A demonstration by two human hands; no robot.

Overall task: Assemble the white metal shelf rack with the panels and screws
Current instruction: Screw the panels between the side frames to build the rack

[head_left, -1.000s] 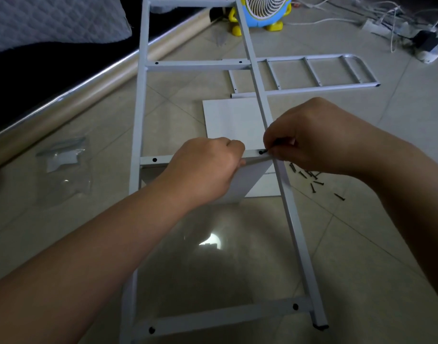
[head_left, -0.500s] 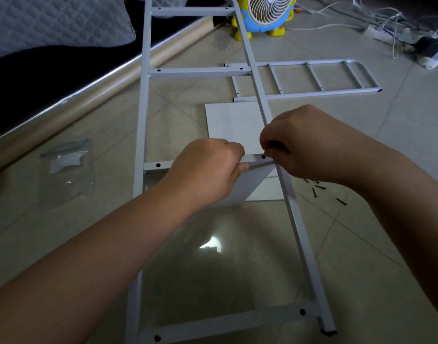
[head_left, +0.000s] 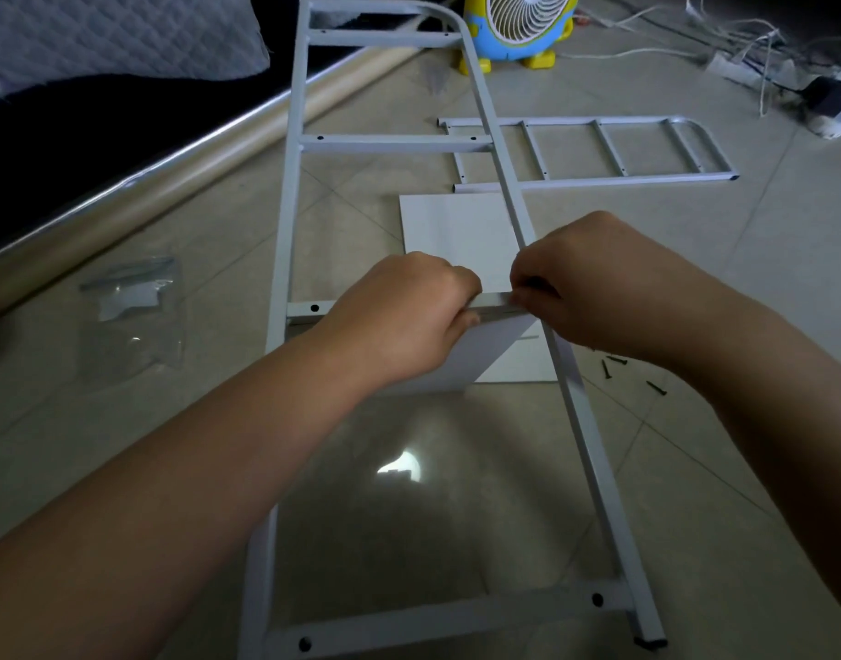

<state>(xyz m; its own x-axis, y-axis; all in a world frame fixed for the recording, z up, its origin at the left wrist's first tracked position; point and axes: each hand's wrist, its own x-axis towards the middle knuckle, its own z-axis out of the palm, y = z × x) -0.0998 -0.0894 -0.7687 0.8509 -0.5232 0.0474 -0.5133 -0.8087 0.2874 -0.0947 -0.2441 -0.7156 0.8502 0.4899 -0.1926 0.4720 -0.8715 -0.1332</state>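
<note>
A white metal side frame (head_left: 285,221) shaped like a ladder stretches away from me over the tiled floor. My left hand (head_left: 399,316) grips its middle crossbar (head_left: 304,308) together with the top edge of a white panel (head_left: 485,347) standing under it. My right hand (head_left: 580,283) pinches a small dark screw at the right end of that crossbar, where it meets the right rail. The screw is mostly hidden by my fingers. A second white panel (head_left: 452,226) lies flat beyond. Loose black screws (head_left: 614,366) lie on the floor at the right.
A second white side frame (head_left: 595,150) lies flat at the back right. An empty clear plastic bag (head_left: 128,316) sits at the left. A bed edge with a wooden rail (head_left: 171,159) runs along the left. A blue and yellow fan (head_left: 518,26) and power cables (head_left: 761,64) are at the back.
My right hand has closed in over the screw at the crossbar's right end, hiding its head. The view has tilted so the frame sits lower in the picture.
</note>
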